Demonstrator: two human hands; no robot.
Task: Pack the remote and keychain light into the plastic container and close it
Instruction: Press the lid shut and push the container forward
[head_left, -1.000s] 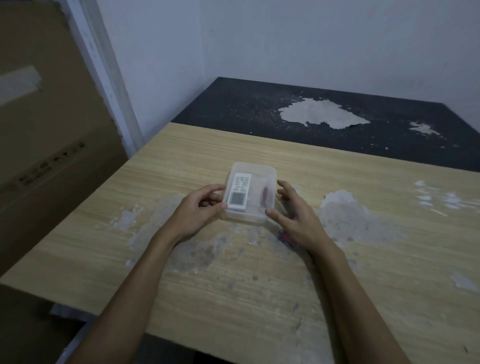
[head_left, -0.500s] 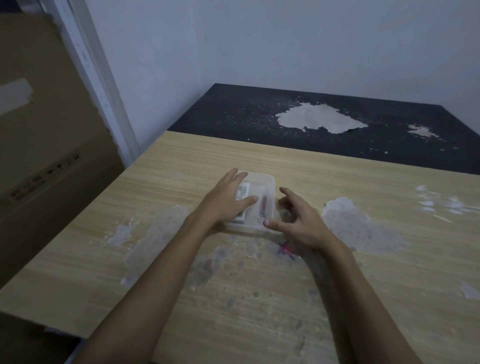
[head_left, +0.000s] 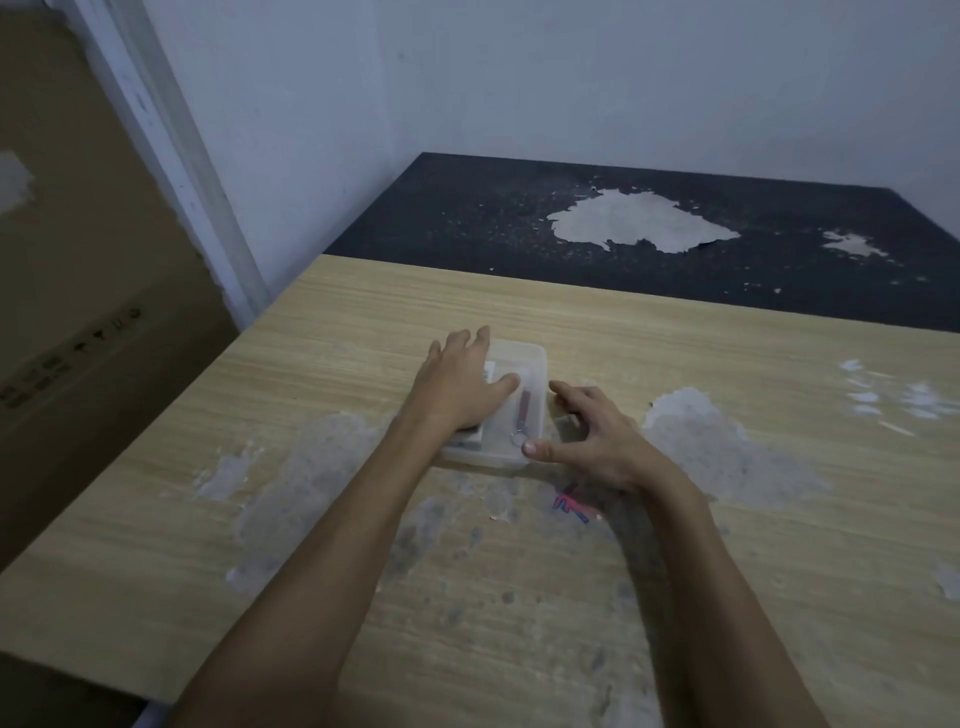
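A clear plastic container (head_left: 524, 364) with its lid on lies on the wooden table. Through the lid I see the reddish keychain light (head_left: 523, 410) with its ring, and a sliver of the white remote (head_left: 489, 371) beside it. My left hand (head_left: 460, 384) lies flat on the lid's left half, palm down and fingers spread, covering most of the remote. My right hand (head_left: 592, 436) rests at the container's right side, thumb tip on the near right corner, fingers curved by the right wall.
The wooden table (head_left: 363, 519) has worn grey patches and a small pink-blue mark (head_left: 571, 506) near my right wrist. A dark table (head_left: 467, 218) with peeled spots adjoins behind. A cardboard box (head_left: 78, 312) stands left, past the table edge.
My left hand went from gripping the container's left side to lying flat on the lid. My right hand stayed at the right side. The view tilted slightly.
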